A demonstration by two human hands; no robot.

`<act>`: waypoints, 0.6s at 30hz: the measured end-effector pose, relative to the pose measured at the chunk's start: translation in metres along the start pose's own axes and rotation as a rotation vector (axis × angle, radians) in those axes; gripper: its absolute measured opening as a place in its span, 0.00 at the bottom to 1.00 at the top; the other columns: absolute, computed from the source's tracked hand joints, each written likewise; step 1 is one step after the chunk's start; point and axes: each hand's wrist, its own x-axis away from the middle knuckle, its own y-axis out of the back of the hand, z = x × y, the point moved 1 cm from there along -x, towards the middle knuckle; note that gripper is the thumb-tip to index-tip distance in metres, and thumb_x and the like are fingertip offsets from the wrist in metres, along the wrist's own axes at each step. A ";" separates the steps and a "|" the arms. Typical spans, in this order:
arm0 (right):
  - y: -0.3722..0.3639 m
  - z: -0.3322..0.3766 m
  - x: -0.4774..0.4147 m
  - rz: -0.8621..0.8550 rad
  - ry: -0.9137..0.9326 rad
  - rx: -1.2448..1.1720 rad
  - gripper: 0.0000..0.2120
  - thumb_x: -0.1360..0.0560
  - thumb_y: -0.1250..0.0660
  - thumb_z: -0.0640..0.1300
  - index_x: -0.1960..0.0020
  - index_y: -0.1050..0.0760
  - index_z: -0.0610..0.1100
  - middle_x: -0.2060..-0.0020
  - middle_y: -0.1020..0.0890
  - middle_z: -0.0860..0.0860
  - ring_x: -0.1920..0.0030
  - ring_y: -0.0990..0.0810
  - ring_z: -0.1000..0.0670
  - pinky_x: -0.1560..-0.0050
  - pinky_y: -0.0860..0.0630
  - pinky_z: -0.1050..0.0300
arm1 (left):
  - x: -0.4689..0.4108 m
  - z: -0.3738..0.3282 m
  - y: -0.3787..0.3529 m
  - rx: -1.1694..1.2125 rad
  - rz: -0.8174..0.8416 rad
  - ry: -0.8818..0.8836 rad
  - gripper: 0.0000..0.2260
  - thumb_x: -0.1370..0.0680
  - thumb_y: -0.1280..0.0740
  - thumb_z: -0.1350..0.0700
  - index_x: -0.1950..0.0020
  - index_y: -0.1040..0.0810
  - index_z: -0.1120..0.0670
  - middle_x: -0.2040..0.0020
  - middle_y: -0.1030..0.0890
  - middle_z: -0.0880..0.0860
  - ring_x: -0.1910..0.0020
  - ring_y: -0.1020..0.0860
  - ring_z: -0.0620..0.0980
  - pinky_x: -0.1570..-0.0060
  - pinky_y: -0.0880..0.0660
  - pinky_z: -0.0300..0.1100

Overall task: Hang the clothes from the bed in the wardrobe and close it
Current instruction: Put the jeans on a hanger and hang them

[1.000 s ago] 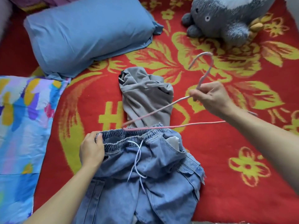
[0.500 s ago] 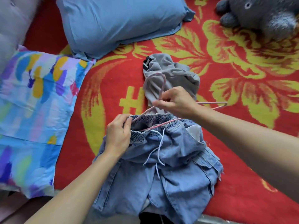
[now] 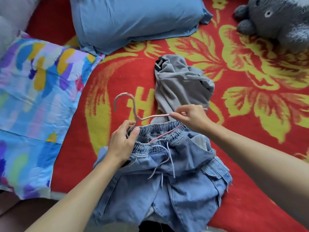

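Light blue denim trousers (image 3: 175, 185) with an elastic waistband and white drawstring lie on the red bed cover, waist pointing away from me. A crumpled grey garment (image 3: 180, 84) lies just beyond them. A thin pink hanger (image 3: 133, 109) sits at the waistband, its hook up and to the left; one arm of it runs inside the waist opening. My left hand (image 3: 123, 143) pinches the left end of the waistband together with the hanger's end. My right hand (image 3: 192, 117) grips the hanger's upper arm above the waistband.
A blue pillow (image 3: 133, 20) lies at the back, a multicoloured pillow (image 3: 36, 104) on the left, and a grey plush toy (image 3: 277, 20) at the back right. The red and yellow flowered bed cover (image 3: 259, 101) shows to the right of the clothes.
The hanger has swung from the right, hook now pointing left, and its arm has gone into the trousers' waist. My left hand now pinches waistband and hanger end together.
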 end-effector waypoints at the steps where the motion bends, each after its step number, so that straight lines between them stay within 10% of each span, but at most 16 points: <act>1: -0.004 0.008 -0.003 -0.008 0.037 0.008 0.20 0.28 0.37 0.68 0.66 0.22 0.52 0.73 0.25 0.56 0.64 0.26 0.51 0.54 0.35 0.52 | 0.000 0.002 0.000 -0.031 -0.009 -0.007 0.17 0.26 0.41 0.36 0.51 0.24 0.47 0.63 0.23 0.45 0.62 0.26 0.45 0.62 0.33 0.44; 12: -0.015 0.019 0.030 -0.686 0.245 0.259 0.08 0.25 0.33 0.49 0.61 0.23 0.46 0.60 0.21 0.51 0.54 0.25 0.45 0.51 0.31 0.49 | 0.000 0.011 0.012 -0.162 -0.225 0.260 0.31 0.23 0.42 0.33 0.76 0.39 0.55 0.78 0.36 0.50 0.75 0.36 0.52 0.71 0.43 0.44; 18: -0.056 0.020 0.039 -0.150 -0.227 0.213 0.19 0.26 0.36 0.61 0.42 0.26 0.49 0.48 0.24 0.50 0.44 0.26 0.46 0.50 0.27 0.50 | 0.002 0.021 0.019 -0.056 -0.263 0.317 0.27 0.24 0.42 0.40 0.78 0.39 0.54 0.80 0.37 0.51 0.76 0.37 0.54 0.71 0.42 0.45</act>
